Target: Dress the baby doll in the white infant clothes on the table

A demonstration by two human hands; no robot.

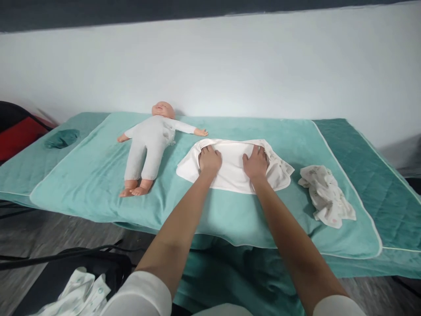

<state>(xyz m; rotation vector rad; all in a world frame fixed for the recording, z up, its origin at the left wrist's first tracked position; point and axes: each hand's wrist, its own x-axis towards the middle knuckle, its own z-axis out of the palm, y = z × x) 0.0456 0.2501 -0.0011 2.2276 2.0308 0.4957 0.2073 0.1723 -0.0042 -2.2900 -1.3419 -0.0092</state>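
Observation:
A white cloth (230, 173) lies spread on a teal mat (98, 175), partly folded over at its far edge. My left hand (209, 160) rests flat on its left part, fingers stretched out. My right hand (255, 163) presses flat on its right part, fingers spread toward the folded edge. A baby doll (149, 145) in a pale grey suit lies on its back to the left of the cloth, arms out, feet toward me. Neither hand touches the doll.
A crumpled patterned white garment (327, 195) lies on the mat at the right. A dark teal bundle (62, 138) sits at the far left of the bed. A black bag (66, 272) with patterned cloth (83, 294) stands on the floor near me. A white wall runs behind the bed.

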